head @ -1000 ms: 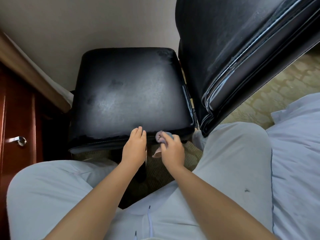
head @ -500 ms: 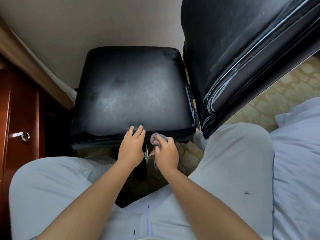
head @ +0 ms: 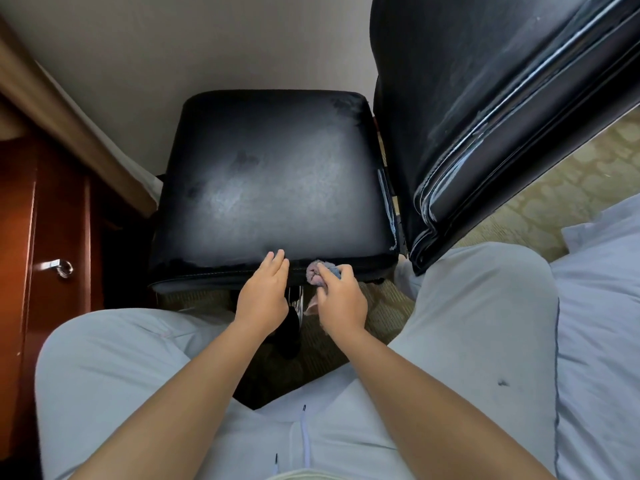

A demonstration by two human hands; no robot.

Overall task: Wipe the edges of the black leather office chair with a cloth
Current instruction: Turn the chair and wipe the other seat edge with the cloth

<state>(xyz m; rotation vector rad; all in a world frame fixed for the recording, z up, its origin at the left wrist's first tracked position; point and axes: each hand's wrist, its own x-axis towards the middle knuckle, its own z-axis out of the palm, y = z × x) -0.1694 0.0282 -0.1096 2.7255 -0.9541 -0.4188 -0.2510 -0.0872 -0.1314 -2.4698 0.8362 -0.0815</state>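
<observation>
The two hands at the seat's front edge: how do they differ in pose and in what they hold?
The left hand lies with straight fingers on the chair seat edge and holds nothing; the right hand is curled round a bunched cloth. The left hand touches leather directly; the right presses the cloth against it. Both are at the front edge.

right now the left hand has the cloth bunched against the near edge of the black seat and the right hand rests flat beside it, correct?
Not quite: the hands are swapped. In the head view the right hand holds the bunched cloth against the near edge of the black seat, and the left hand rests flat beside it.
</observation>
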